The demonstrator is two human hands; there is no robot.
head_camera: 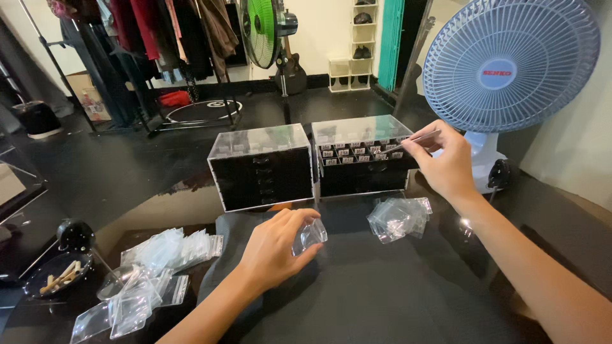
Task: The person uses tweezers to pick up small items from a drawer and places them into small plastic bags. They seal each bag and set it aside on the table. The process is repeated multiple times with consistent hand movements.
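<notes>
Okay, I see 2 hands over a dark cloth on the table. Left hand comes in from the bottom, forearm angled up and right, fingers curled around a small clear bag, thumb on top, grasping it just above the cloth. Right hand is raised and stretched forward, wrist bent, thumb and forefinger pinching metal tweezers. Tweezer tips point left into the open top drawer of the right drawer box, among small labelled compartments. Left drawer box sits beside it, drawers closed. Loose clear bags lie near the right wrist, another pile of bags far left. Blue fan stands behind the right hand.
</notes>
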